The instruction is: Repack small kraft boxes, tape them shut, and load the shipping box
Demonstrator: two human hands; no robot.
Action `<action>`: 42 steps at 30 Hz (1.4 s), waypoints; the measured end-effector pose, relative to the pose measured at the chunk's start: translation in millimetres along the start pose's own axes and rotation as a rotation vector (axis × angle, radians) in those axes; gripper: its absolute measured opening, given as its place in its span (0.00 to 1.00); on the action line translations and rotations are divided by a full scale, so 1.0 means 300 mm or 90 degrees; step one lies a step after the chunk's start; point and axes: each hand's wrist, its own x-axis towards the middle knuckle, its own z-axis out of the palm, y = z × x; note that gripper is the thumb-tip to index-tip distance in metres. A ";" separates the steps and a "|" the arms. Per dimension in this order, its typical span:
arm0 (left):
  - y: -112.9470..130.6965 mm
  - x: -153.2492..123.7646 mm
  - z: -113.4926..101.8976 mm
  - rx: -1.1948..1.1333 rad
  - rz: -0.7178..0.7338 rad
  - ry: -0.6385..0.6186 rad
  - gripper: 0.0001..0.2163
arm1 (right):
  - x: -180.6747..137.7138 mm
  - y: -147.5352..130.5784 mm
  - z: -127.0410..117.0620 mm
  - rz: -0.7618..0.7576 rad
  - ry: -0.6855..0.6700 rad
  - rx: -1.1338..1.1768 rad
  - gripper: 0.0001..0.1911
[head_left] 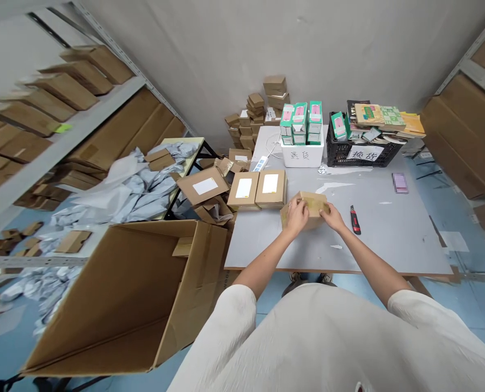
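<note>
A small brown cardboard box (312, 202) rests on the grey table (389, 228) in front of me. My left hand (296, 215) grips its left side with curled fingers. My right hand (331, 218) holds its right side, fingers closed on the edge. Two flat brown parcels with white labels (258, 188) lie side by side just behind and left of the box. A red and black utility knife (355, 220) lies on the table just right of my right hand.
A large open carton (136, 305) stands at the table's left. A white bin of green-pink boxes (301, 130) and a black crate (362, 147) sit at the back. Grey mailer bags (120, 190) and shelves of brown boxes (62, 92) fill the left.
</note>
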 end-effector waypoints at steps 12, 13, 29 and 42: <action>0.038 0.081 0.136 -0.101 -0.025 -0.103 0.19 | -0.017 -0.031 -0.171 -0.088 0.137 -0.062 0.33; 0.048 0.083 0.140 -0.067 -0.020 -0.102 0.19 | -0.023 -0.036 -0.176 -0.085 0.134 -0.056 0.34; 0.121 0.109 0.104 0.050 -0.023 -0.086 0.21 | 0.014 -0.021 -0.077 -0.090 0.035 0.047 0.36; -0.056 0.066 -0.011 -0.007 -0.090 -0.042 0.20 | 0.122 0.151 0.015 0.093 -0.024 -0.063 0.39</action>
